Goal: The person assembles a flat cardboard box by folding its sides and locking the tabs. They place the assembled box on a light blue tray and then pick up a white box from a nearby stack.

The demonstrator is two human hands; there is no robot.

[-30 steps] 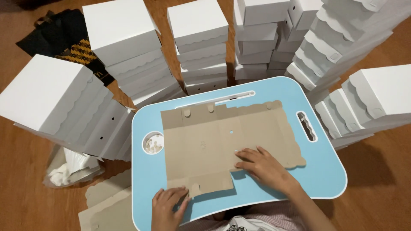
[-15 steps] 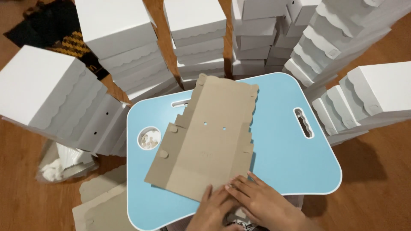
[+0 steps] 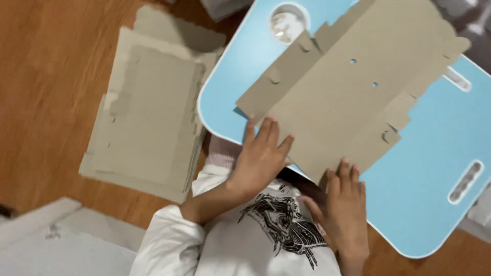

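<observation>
Left hand (image 3: pixel 261 156) lies flat, fingers spread, on the near edge of the cardboard sheet (image 3: pixel 348 97); right hand (image 3: pixel 343 204) is open at its lower corner. The sheet covers the blue surface (image 3: pixel 429 174), upper right. Best kept flat, pressing evenly.

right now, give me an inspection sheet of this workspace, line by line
surface: light blue lap table with a round cup hole and slot handles, standing on a wooden floor
job's things: flat brown cardboard box blank with cut tabs and two small holes, lying tilted across the table
clutter: stack of flat cardboard blanks on the floor beside the table; white sheets at the lower left corner
grips: left hand flat on the blank's near edge, right hand at its lower corner, both open
cables: nothing seen
surroundings: person's white printed shirt at the bottom
</observation>
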